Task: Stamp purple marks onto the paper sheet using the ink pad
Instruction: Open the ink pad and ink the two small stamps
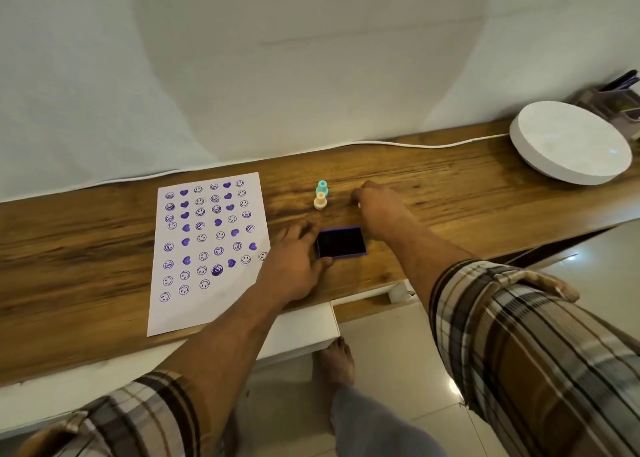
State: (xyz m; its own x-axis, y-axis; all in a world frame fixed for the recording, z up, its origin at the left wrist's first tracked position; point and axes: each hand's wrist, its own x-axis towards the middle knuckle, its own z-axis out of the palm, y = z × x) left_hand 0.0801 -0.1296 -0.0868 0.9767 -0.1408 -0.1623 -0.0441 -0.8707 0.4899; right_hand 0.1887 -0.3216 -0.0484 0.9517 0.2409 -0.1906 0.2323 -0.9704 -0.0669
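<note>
Lying on the wooden desk (450,179), the paper sheet (207,249) is nearly full of purple marks, the left hand (294,266) steadies the open ink pad (341,242) between fingers and thumb, and the right hand (377,202), whose grip I cannot tell, rests near two stamps (321,195).

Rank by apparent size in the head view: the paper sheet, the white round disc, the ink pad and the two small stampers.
1. Paper sheet, largest.
2. White round disc; it sits farther away, so its true size is unsure.
3. Ink pad.
4. Teal stamper and cream stamper: alike, not ranked.
</note>
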